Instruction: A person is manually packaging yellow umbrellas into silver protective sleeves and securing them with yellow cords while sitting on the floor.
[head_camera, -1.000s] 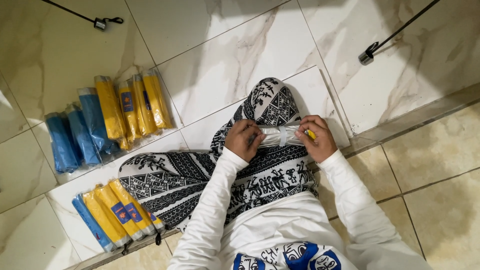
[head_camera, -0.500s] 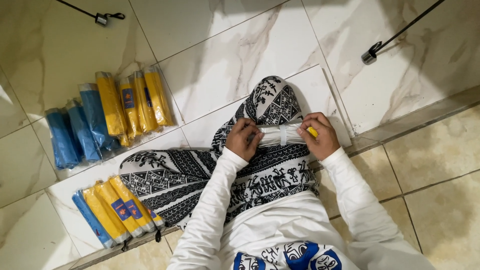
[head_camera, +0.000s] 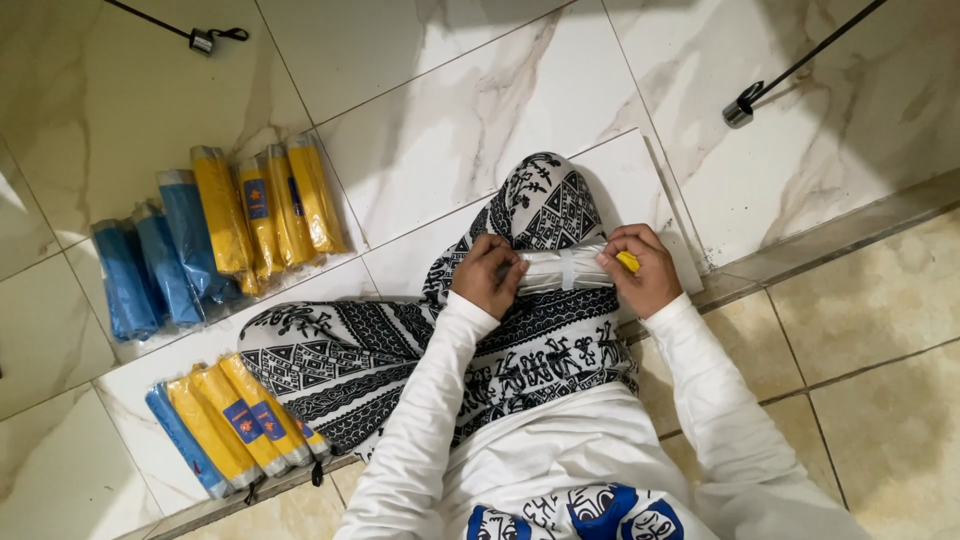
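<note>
My left hand (head_camera: 487, 276) and my right hand (head_camera: 640, 268) grip the two ends of a clear-wrapped roll (head_camera: 565, 270) with a yellow end showing at the right. The roll lies across my knee, which is covered by a black-and-white patterned cloth (head_camera: 400, 350). Both arms wear white sleeves.
Yellow wrapped packs (head_camera: 265, 205) and blue wrapped packs (head_camera: 150, 265) lie in a row on the marble floor at the left. Another bundle of yellow and blue packs (head_camera: 230, 420) sits at the lower left. Two dark cables with metal ends (head_camera: 738, 112) cross the top. A step edge (head_camera: 850, 225) runs at the right.
</note>
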